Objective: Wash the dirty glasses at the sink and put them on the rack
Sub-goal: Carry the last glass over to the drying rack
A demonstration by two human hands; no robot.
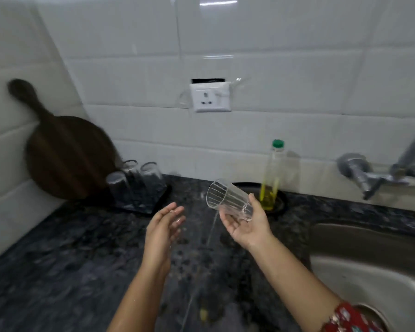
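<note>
Three glasses (135, 180) already stand mouth-down on the dark rack (141, 202) at the back left, and you carry a fourth glass (228, 200) in your right hand (246, 224), tipped on its side with the mouth toward the rack. Your right fingers (255, 204) curl around its base end only; your left hand (164, 224) is spread wide and holds nothing, just beside the rim.

A thin stream of water (212, 228) runs from the mouth onto the table (70, 248). With wet skin and a hold so near the base, the glass could slip and strike the stone. Setting it down among the three risks a knock, since they stand close together. The oil bottle (272, 178) stands just behind your right hand and could be tipped by a careless swing.

The table is dark speckled stone, wet in places. White tiles back it, with a socket (210, 98), a round wooden board (65, 154) leaning in the corner, and the steel sink (369, 264) and tap (379, 176) to your right.
</note>
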